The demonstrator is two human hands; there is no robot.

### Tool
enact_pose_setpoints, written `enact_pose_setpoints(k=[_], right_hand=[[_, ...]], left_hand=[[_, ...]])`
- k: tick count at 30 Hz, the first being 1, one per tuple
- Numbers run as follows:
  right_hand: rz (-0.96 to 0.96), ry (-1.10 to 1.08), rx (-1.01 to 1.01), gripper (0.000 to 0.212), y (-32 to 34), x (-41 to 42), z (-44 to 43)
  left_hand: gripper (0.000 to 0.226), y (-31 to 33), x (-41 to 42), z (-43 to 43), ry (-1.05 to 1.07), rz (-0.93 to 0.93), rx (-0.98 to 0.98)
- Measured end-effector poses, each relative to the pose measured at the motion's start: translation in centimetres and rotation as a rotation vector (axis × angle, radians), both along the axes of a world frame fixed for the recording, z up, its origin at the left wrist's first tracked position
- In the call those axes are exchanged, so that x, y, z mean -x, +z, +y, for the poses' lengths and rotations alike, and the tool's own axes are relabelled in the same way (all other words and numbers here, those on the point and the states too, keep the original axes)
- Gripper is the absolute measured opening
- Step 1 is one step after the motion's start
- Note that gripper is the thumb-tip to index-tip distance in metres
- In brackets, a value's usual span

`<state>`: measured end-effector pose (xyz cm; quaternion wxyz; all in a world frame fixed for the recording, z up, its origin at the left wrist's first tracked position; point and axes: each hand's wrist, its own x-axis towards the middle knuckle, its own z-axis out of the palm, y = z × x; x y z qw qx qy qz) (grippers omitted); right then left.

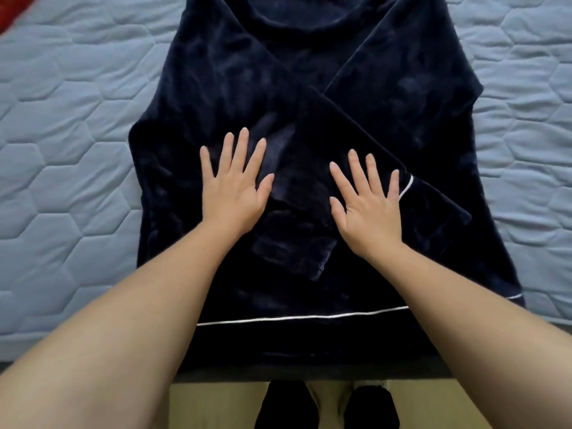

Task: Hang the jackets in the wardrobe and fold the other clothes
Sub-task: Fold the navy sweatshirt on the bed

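A pale blue quilted mattress [77,150] is carrying the dark navy velvety top [216,88], sleeves crossed inward; the left hand [235,193] and right hand [368,209] are pressing it flat, fingers splayed wide, likely smoothing before folding.

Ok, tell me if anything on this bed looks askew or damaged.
Nothing stands out. The navy top lies flat on the quilted mattress, sleeves crossed over its front, with the left hand and right hand resting flat on it. No spill or tear shows.

Both hands [309,196] on top [387,97], top on bed [77,150]
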<state>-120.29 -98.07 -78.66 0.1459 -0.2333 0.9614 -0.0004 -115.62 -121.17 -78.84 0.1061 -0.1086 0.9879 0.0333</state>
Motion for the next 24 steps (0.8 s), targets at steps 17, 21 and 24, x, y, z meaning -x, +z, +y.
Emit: enact_pose_setpoints(k=[17, 21, 24], right_hand=[[-0.326, -0.979, 0.119, 0.074, 7.7, -9.3, 18.6], [-0.432, -1.138, 0.298, 0.043, 7.4, -8.8, 22.0], [-0.618, -1.300, 0.569, 0.021, 7.5, -9.3, 24.0]], left_hand=[[0.038, 8.0, -22.6, -0.3, 1.263, 0.020, -0.727], [0.029, 7.8, -25.6, 0.4, 1.484, -0.047, -0.959], [0.007, 8.1, -26.6, 0.9, 1.705, 0.151, -1.226]])
